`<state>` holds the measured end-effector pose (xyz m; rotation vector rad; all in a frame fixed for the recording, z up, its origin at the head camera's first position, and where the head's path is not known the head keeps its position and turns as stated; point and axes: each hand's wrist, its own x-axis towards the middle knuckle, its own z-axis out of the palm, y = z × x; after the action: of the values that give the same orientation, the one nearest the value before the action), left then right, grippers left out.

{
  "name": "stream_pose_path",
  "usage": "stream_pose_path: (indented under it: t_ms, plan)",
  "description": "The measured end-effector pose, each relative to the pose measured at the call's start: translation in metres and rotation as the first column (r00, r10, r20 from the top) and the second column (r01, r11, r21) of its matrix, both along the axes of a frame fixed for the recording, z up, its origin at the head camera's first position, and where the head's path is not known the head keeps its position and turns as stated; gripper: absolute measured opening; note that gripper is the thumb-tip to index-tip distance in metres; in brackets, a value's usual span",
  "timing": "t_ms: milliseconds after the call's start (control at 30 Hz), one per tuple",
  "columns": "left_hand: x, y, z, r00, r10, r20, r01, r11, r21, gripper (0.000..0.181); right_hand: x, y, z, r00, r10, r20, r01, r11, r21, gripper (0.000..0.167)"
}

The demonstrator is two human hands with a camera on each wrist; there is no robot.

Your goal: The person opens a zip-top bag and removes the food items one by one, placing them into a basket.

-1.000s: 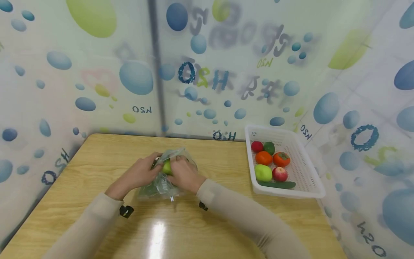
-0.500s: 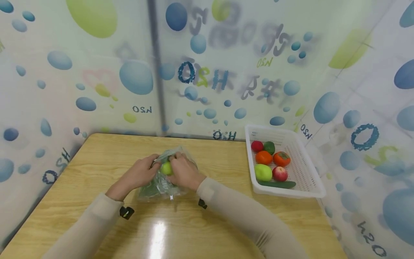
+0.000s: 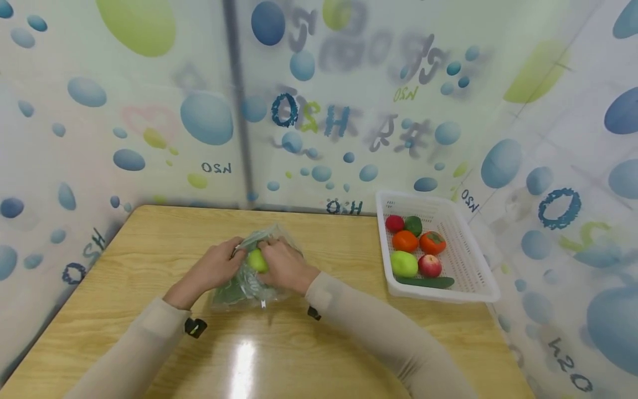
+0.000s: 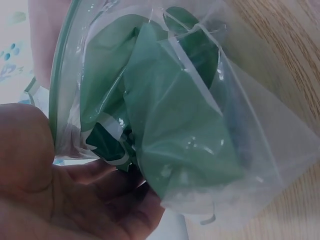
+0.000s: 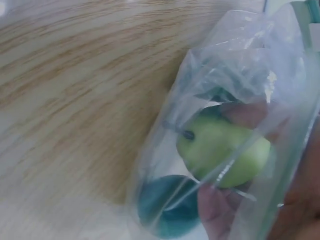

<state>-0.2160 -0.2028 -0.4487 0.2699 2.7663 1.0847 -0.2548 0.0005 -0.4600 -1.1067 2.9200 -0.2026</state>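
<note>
A clear zip bag (image 3: pixel 238 291) with green-and-white print lies on the wooden table between my hands. My left hand (image 3: pixel 219 266) grips the bag's edge; in the left wrist view its fingers (image 4: pixel 132 210) curl beneath the green-printed plastic. My right hand (image 3: pixel 286 266) reaches into the bag's mouth. Through the plastic in the right wrist view, its finger and thumb hold a green pear (image 5: pixel 220 150), stem pointing away from the palm. In the head view the pear shows between both hands. A dark green round shape (image 5: pixel 167 207) sits below it, whether print or object I cannot tell.
A white plastic basket (image 3: pixel 471 266) stands at the table's right. It holds two persimmons (image 3: pixel 405 242), a green fruit (image 3: pixel 404 264), a red apple (image 3: pixel 430 266), a cucumber (image 3: pixel 423 282), a red item (image 3: pixel 395 224) and a dark green one (image 3: pixel 413 225). Patterned walls enclose the table (image 3: pixel 324 354).
Between my hands the pear shows more openly, as the left fingertips have drawn back from it slightly. My right hand has shifted a little left. The basket stays put.
</note>
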Motion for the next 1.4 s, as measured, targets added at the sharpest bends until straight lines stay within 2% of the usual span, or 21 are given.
stream_pose_path:
  t_ms: [167,500,767,867,1133,1233,1400]
  plan:
    - [0.002,-0.001,0.001,1.0,0.018,0.011,-0.018,1.0,0.006,0.054,0.006,0.007,0.006,1.0,0.001,-0.005,-0.001,0.998,-0.061,0.071]
    - [0.002,-0.003,-0.001,0.999,0.031,0.027,-0.032,0.999,0.021,0.056,0.015,0.028,0.021,0.992,0.062,-0.108,-0.081,0.981,-0.176,0.073]
    - [0.003,-0.005,-0.003,0.999,0.043,0.021,-0.043,0.999,0.032,0.044,0.027,0.043,0.036,0.978,0.175,-0.11,-0.201,0.93,-0.307,0.072]
    - [0.004,-0.006,-0.002,0.999,0.044,0.02,-0.044,0.998,0.041,0.042,0.031,0.049,0.041,0.974,0.186,-0.126,-0.219,0.913,-0.343,0.072]
    - [0.003,-0.003,-0.003,0.998,0.064,0.013,-0.064,0.998,0.03,0.04,0.035,0.069,0.058,0.979,0.147,-0.145,-0.198,0.867,-0.457,0.073]
    - [0.003,-0.002,-0.004,0.998,0.069,0.013,-0.069,0.997,0.023,0.041,0.037,0.081,0.068,0.987,0.124,-0.105,-0.161,0.848,-0.505,0.074]
    - [0.006,-0.004,-0.004,0.997,0.076,-0.004,-0.076,0.997,0.01,0.054,0.036,0.107,0.08,0.997,0.063,-0.037,-0.073,0.837,-0.542,0.073]
